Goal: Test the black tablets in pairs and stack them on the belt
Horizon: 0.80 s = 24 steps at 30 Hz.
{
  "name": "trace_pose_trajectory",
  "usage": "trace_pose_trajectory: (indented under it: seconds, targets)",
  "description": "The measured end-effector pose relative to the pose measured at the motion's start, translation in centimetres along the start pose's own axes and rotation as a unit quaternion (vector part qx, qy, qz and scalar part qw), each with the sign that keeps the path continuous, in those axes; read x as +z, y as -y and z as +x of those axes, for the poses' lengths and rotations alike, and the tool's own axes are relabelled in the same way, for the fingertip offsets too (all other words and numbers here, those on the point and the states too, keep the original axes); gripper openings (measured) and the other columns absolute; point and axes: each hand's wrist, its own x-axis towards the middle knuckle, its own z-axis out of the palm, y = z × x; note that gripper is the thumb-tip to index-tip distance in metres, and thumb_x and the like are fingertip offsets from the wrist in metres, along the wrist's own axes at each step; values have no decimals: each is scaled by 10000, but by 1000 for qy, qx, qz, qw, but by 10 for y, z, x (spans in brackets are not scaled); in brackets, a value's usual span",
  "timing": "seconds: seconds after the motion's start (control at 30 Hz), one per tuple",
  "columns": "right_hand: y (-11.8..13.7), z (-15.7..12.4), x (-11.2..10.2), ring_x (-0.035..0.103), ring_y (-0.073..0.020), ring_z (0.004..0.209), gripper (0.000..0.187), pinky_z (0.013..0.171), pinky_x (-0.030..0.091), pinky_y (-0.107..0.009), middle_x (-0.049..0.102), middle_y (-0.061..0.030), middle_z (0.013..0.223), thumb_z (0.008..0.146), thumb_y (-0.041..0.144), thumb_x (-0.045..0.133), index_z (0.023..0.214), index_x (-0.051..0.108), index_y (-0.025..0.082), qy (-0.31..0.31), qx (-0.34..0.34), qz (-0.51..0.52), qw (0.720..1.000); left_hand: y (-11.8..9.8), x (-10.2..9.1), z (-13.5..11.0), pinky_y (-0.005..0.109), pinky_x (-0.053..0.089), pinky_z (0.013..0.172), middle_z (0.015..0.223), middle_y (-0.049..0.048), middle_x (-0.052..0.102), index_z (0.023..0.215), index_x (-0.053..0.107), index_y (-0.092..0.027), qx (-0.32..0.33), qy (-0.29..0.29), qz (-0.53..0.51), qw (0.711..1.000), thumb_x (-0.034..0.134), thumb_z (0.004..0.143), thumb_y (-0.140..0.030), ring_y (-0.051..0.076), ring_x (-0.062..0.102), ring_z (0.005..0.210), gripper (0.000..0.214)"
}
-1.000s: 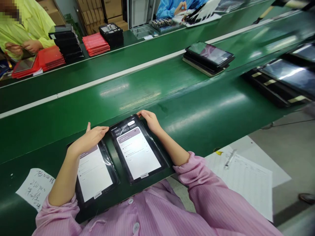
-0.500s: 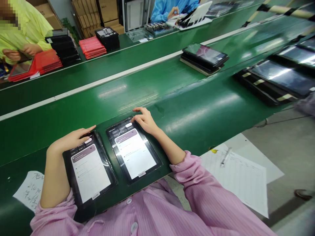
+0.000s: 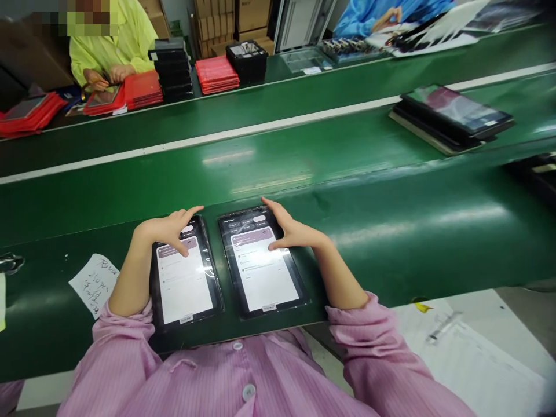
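Note:
Two black tablets lie side by side on the green bench in front of me, both with lit white screens. My left hand [image 3: 170, 229] rests on the top of the left tablet [image 3: 185, 278], fingers spread, thumb on the screen. My right hand [image 3: 290, 229] lies over the upper right corner of the right tablet [image 3: 260, 266], fingers stretched, thumb touching the screen. Neither hand grips anything. Both sleeves are pink.
A handwritten paper note [image 3: 94, 282] lies left of the tablets. A stack of tablets [image 3: 452, 116] sits far right on the conveyor belt [image 3: 278, 162]. Across it, a person in yellow [image 3: 110, 52] works among red cases [image 3: 216, 74] and black trays [image 3: 171, 66]. A paper form [image 3: 469, 359] with a pen lies lower right.
Both hands slid from the tablets' top edges down onto the screens, thumbs now touching the displays. The camera view turned left.

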Motion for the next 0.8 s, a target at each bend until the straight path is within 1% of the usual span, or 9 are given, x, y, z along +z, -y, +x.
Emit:
trace_pose_trajectory:
  seconds: [0.07,0.13,0.2,0.27,0.37,0.47,0.6,0.7,0.8]
  targets:
    - [0,0,3,39,-431,1515,1371,1213,151,-617,76,-196,1646,618,714,858,1625,76,212,28,2,-17,999,-1,5,7,531,393,1090,1599,225,312,1601,41,-252,-22,-12,15,1000,887,525,-477,463,280,1469,1387]
    - [-2,3,8,126,-411,1509,1251,1216,181,-597,164,-188,1631,679,630,853,1617,134,220,-9,15,-5,1000,3,5,13,492,440,1049,1533,206,421,1587,98,-263,-19,-32,-12,999,887,528,-426,427,391,1415,1331]
    - [-8,8,12,345,-353,1439,958,1208,253,-557,380,-169,1538,835,510,736,1592,216,236,-91,44,36,994,10,1,14,424,488,994,1405,147,567,1572,160,-281,6,-60,-68,996,829,636,-426,346,549,1290,1160]
    - [-16,13,15,530,-304,1292,693,1171,337,-535,571,-141,1357,929,405,588,1543,308,249,-179,86,88,976,17,-7,12,384,512,946,1233,92,679,1526,306,-274,8,-99,-106,989,659,826,-429,274,651,1140,799]
    - [-26,15,13,603,-282,1189,588,1143,380,-530,646,-112,1228,953,384,523,1501,347,260,-216,122,152,957,20,-15,3,374,515,936,1175,77,717,1396,498,-244,-35,-171,-100,980,393,976,-381,239,677,1089,455]
    - [-24,7,6,480,-297,1353,821,1195,310,-519,528,-144,1416,921,487,629,1574,192,247,-126,102,155,975,10,-14,-6,383,499,986,1345,104,647,1496,384,-241,-24,-125,-87,988,458,954,-484,262,633,1198,598]
    - [-12,-6,-2,93,-359,1530,1316,1248,143,-514,54,-190,1660,743,591,835,1612,-70,195,26,40,72,996,-14,1,-13,521,293,1180,1609,192,344,1609,105,-217,7,-31,7,999,717,767,-537,362,352,1470,1089]
    - [-9,-9,-1,-38,-378,1528,1412,1254,72,-495,-129,-179,1657,695,606,867,1608,-113,162,70,9,35,997,-31,17,-13,668,77,1187,1642,273,187,1614,-35,-209,-11,-15,78,997,810,677,-513,419,129,1535,1298]
    - [-7,-7,-1,-33,-370,1530,1362,1257,75,-492,-117,-166,1662,737,586,844,1609,-117,171,63,11,32,997,-40,29,-10,715,23,1157,1641,308,126,1610,-59,-222,-26,-32,105,994,851,623,-528,475,61,1526,1377]
